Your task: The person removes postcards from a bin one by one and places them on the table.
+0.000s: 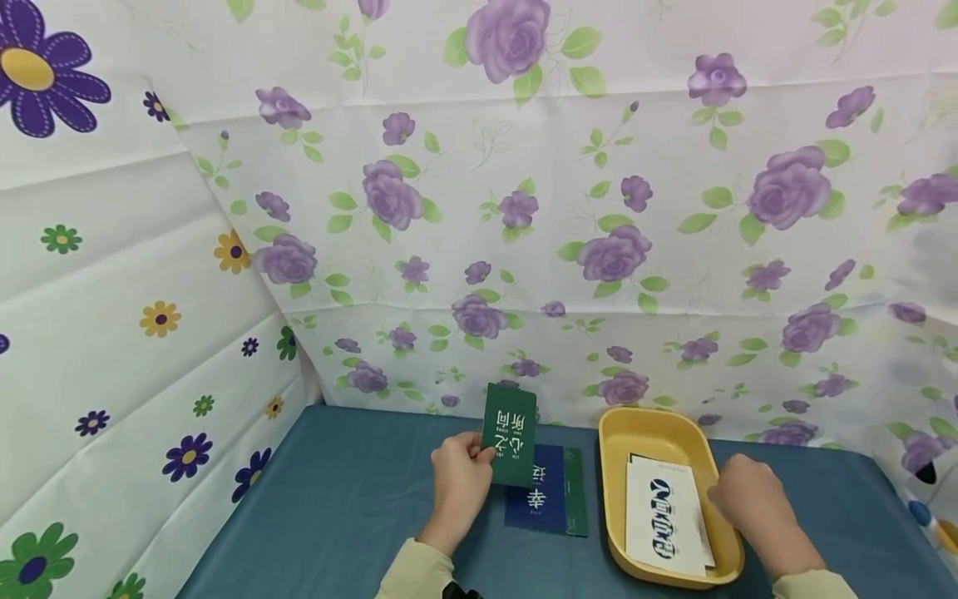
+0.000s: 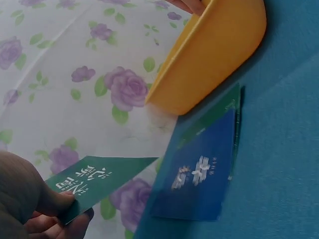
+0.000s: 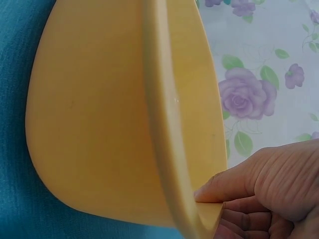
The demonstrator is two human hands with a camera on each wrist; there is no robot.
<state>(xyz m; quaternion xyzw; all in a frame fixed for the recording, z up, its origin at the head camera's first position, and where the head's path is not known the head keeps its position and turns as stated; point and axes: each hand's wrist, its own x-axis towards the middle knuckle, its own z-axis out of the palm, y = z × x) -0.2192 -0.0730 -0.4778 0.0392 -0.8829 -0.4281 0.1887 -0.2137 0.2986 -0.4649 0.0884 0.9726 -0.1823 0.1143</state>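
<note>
Between the thumb and fingers of my left hand a green card with white Chinese characters is pinched, raised in front of the patterned backdrop. Below it, a blue card with white characters lies on the table, partly covering another green card. To the right stands a yellow plastic basin holding white cards with dark blue lettering. My right hand grips the basin's right rim; in the right wrist view the thumb lies over the rim and the fingers curl outside.
A dark teal cloth covers the table. White sheets with purple roses rise at the back, and a flowered sheet closes off the left. Small coloured objects show at the far right edge.
</note>
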